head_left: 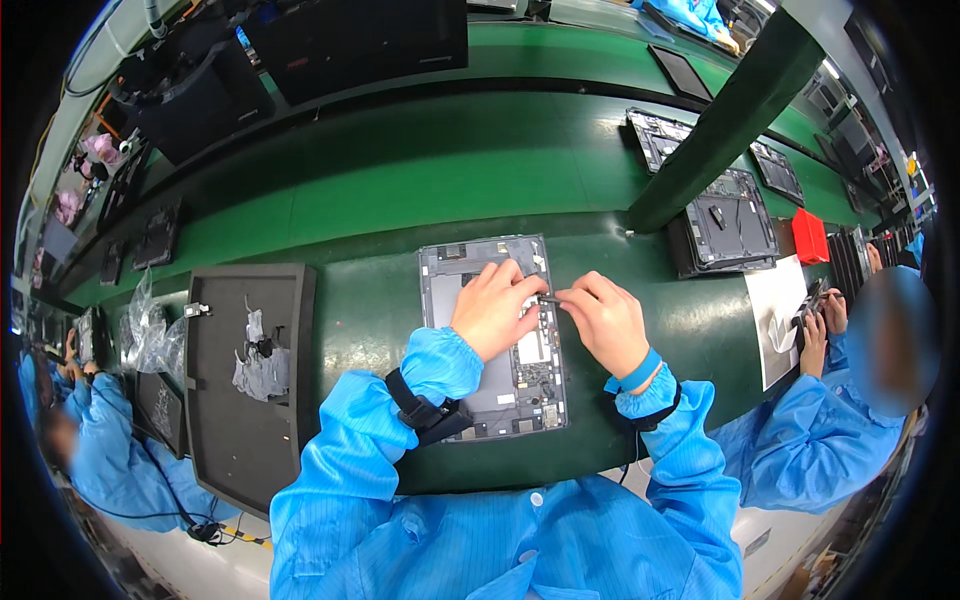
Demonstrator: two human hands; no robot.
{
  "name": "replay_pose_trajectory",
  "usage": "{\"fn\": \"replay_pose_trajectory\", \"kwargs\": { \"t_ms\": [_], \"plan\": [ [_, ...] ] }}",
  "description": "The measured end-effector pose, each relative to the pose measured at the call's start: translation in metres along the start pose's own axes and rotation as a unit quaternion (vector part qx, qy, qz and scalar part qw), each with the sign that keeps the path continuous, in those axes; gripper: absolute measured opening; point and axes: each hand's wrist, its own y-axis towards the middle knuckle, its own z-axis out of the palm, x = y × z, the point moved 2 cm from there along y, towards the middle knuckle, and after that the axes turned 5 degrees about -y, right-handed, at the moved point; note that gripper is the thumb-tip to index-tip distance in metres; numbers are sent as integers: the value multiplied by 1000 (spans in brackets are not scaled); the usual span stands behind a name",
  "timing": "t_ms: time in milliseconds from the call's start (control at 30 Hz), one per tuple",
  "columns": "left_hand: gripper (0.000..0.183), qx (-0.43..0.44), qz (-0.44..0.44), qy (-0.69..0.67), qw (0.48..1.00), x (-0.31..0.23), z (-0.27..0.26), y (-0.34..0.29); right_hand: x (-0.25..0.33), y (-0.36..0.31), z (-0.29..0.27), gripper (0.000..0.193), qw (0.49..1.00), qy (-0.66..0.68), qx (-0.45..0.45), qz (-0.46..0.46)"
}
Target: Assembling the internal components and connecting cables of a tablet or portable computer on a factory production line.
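An opened tablet-like device (438, 300) lies flat on the green bench before me, its circuit board (537, 375) and inner parts exposed. My left hand (497, 312) rests over its upper middle, fingers bent and tips drawn together near the right edge. What those fingertips hold, if anything, is hidden. My right hand (608, 322) comes in from the right, thumb and fingers pinched on a small dark thin piece (549, 298). That piece reaches toward the left fingertips, above the device's right side. Its kind is too small to tell.
Left of the device stands a dark tray (304, 350) holding grey crumpled scraps (262, 372). Clear plastic bags (148, 325) lie beyond it. At right are stacked opened devices (730, 235), a green post (735, 115), a red bin (810, 238) and a co-worker (815, 430). Another person sits at far left.
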Motion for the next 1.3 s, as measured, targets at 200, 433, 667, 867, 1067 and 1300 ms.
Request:
{"fn": "replay_pose_trajectory", "kwargs": {
  "t_ms": [200, 433, 667, 867, 1067, 1300],
  "plan": [
    [26, 0, -2, -5, 1000, 4, 4, 1, -2, 2, 1, 11, 1000, -17, -3, 11],
    [27, 12, -4, 0, 1000, 1, 4, 0, 5, 3, 6, 9, 999, -34, 32, 15],
    [19, -206, -47, -113, 971, -11, -48, -25, -15, -28, 17, 13, 976, 166, -15, 142],
    [30, -126, -179, 25, 975, 52, -41, -107, 12, -47, 13, 35, 916, 236, 144, 292],
    [37, -194, -287, -215, 913, 46, -31, -87, 10, -53, 40, 32, 882, 318, 95, 335],
    [33, -222, -323, -588, 708, 112, -54, -36, 4, -67, 23, 27, 834, 410, 13, 369]
  ]
}}
